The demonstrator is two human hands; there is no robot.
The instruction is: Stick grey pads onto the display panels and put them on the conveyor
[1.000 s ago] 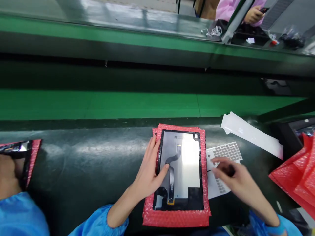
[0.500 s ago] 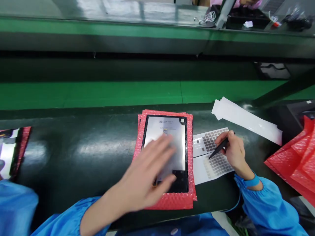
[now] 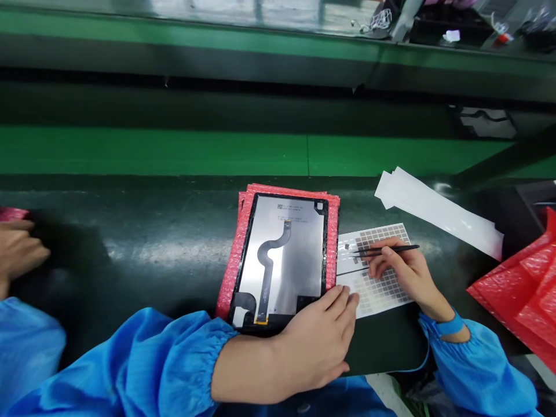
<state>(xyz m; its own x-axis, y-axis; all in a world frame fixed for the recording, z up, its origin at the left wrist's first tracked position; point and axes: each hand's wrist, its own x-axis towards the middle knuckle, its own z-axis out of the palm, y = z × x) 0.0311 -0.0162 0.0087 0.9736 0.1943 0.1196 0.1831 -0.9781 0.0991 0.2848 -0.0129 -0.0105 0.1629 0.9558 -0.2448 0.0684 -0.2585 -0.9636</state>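
A tablet screen panel (image 3: pixel 299 260) lies with its metal back up on red bubble-wrap pouches (image 3: pixel 332 231). A dark flex cable (image 3: pixel 266 272) snakes down the metal. My left hand (image 3: pixel 319 339) is open, laid across the panel's lower right corner, its fingertips at the edge of a white sticker sheet (image 3: pixel 360 304). Rows of small grey-brown squares cover much of that sheet. My right hand (image 3: pixel 402 269) is closed around black tweezers (image 3: pixel 399 248), whose tips point left over the sheet's upper part, near a small dark piece (image 3: pixel 347 247).
White strips (image 3: pixel 438 211) lie at the back right, and red bubble-wrap pouches (image 3: pixel 521 284) are at the right edge. Another person's hand (image 3: pixel 19 249) is at the far left. A raised green-edged shelf (image 3: pixel 217 40) spans the back.
My left hand has moved right and down off the panel's middle, uncovering the flex cable. The tweezers have swung from the lower squares to the upper left of the sheet.
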